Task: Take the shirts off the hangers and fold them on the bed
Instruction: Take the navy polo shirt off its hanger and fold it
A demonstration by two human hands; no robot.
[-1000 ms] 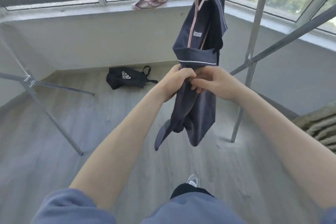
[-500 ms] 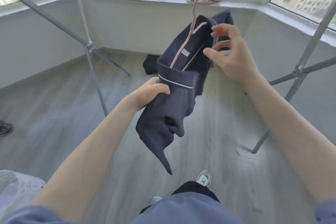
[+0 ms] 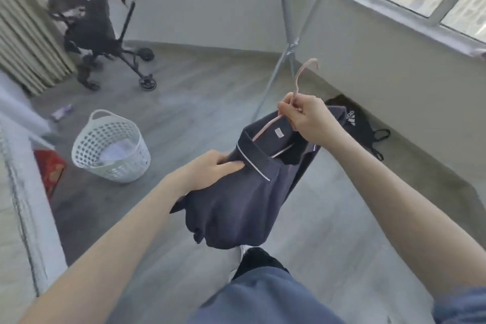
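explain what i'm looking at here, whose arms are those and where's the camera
There is no machine here. One camera sits on a person's head and looks forward and down, so the two bare arms reaching in from the bottom are that person's own. The left hand grips a navy shirt just below its collar. The right hand pinches the neck of the pink hanger that sits inside the shirt; its hook hangs on nothing. On the grey floor are a white laundry basket with something pale inside, a black Adidas bag by the wall, a black stroller, and the grey legs of a drying rack. The shirt is not yet off the hanger.
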